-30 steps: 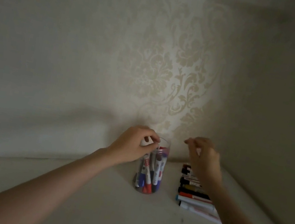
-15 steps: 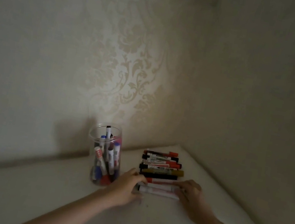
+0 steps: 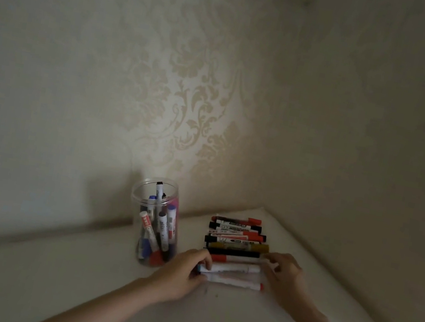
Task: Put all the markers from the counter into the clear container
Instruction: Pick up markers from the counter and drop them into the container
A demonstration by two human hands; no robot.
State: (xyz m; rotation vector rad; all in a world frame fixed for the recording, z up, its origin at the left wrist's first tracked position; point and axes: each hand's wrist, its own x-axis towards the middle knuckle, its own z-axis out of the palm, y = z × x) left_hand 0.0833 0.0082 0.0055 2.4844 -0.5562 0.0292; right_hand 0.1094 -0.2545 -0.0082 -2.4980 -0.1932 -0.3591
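Observation:
A clear container [image 3: 140,206] stands by the back wall with several markers upright inside. To its right, a row of markers [image 3: 238,235] lies side by side on the white counter [image 3: 71,278]. My left hand [image 3: 181,272] pinches the left end of a near white marker [image 3: 232,268], fingers above it and thumb below. My right hand [image 3: 286,277] has its fingers curled round the right ends of the near markers, at the red-and-white marker [image 3: 236,260]. The nearest marker [image 3: 234,282] lies between my hands.
Patterned wallpaper walls [image 3: 188,99] meet in a corner just behind the markers, and the right wall runs close along the counter's right edge. Bare counter stretches left of the container and toward me.
A second ago both hands were up at the container's rim; they came down to the two ends of the nearest markers. Over the last half second they have barely shifted.

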